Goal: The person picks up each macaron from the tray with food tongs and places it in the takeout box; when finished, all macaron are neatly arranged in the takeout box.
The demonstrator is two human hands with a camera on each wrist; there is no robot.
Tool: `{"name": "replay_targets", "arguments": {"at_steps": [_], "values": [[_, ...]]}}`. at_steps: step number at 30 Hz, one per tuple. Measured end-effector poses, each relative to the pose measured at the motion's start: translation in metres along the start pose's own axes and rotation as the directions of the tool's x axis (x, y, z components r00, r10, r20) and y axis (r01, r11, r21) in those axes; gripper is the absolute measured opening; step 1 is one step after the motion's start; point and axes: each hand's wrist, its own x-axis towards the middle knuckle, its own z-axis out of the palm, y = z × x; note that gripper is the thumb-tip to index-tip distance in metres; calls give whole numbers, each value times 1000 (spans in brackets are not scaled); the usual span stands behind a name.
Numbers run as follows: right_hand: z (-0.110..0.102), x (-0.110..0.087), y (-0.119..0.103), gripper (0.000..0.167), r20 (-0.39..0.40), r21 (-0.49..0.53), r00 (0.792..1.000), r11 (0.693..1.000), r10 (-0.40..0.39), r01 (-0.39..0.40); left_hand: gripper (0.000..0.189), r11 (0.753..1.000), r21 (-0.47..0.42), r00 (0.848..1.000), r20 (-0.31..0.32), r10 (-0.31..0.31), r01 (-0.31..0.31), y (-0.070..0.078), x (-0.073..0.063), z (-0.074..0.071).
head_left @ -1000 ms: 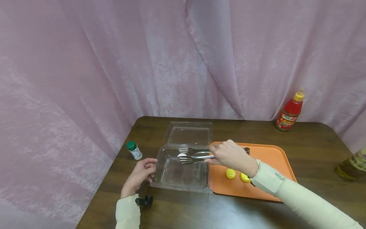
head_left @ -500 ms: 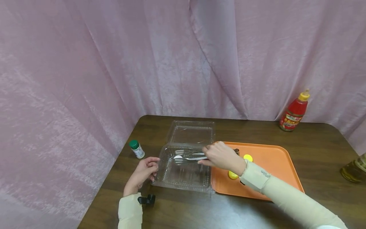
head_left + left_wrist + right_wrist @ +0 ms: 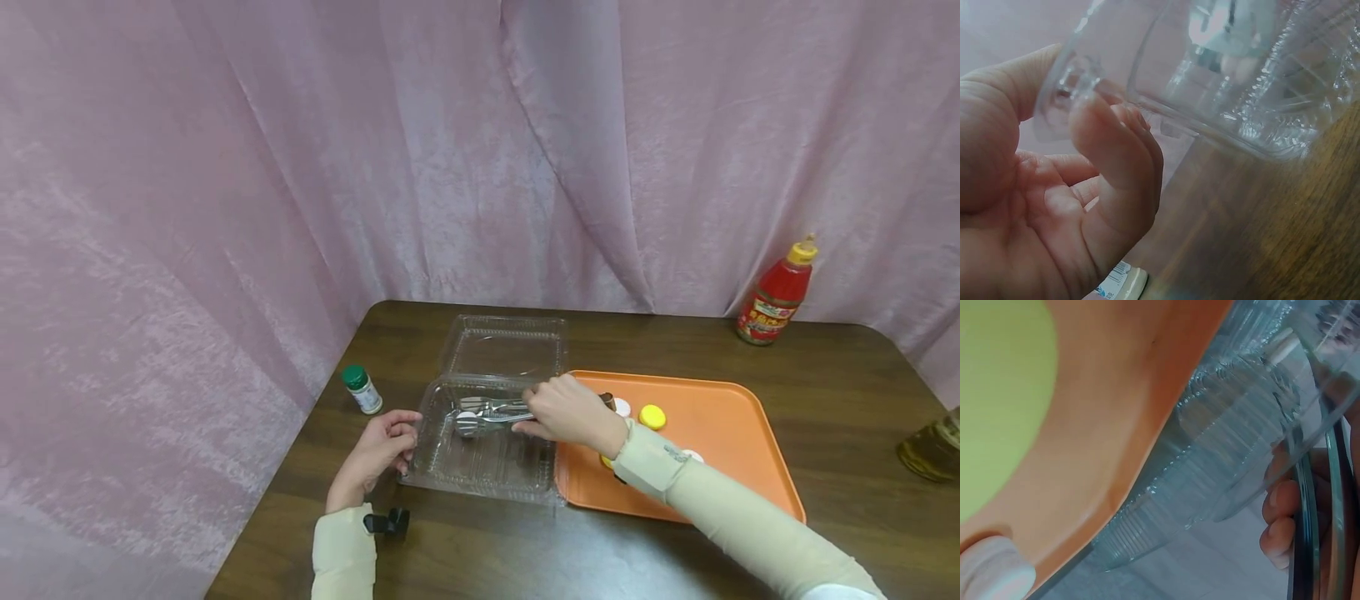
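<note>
At the left rim of a clear plastic clamshell box [image 3: 480, 462], my left hand [image 3: 382, 446] pinches the edge; the left wrist view shows the clear rim [image 3: 1054, 106] between thumb and finger. My right hand [image 3: 566, 408] grips metal tongs [image 3: 506, 418] by their arms, reaching over the box's right side. Their slotted heads lie low in the box's back left part, with a small white round piece [image 3: 467, 415] between them. The right wrist view shows curled fingers [image 3: 1282, 500] against the tong arms [image 3: 1304, 519]. Behind, the box's lid [image 3: 506, 346] lies open.
An orange tray [image 3: 727, 417] adjoins the box on the right, bearing yellow round pieces [image 3: 652, 417] and white ones [image 3: 692, 455], partly behind my right arm. A green-capped shaker [image 3: 362, 389] stands left. A red sauce bottle [image 3: 776, 292] stands back right, a jar [image 3: 930, 446] far right.
My right hand has moved left and slightly down with the tongs, carrying the white piece a little left within the box. More pieces on the tray show now. The left hand keeps its place at the rim.
</note>
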Motion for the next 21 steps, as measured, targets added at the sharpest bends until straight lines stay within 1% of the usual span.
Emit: {"name": "replay_targets", "arguments": {"at_steps": [8,14,18,21], "values": [[6,3,-2,51,27,13,1000,1000,14,-14,43,1000,7,1000,-2,2,-2,0,0,0],[6,7,-4,51,50,-39,998,999,28,-26,43,1000,10,1000,-8,7,-7,-1,1,1],[3,7,-5,52,52,-31,998,999,46,-44,42,1000,10,1000,-19,1,-1,-1,1,2],[1,6,-5,54,39,-18,997,998,60,-60,42,1000,3,1000,-22,2,-2,-2,1,2]]}}
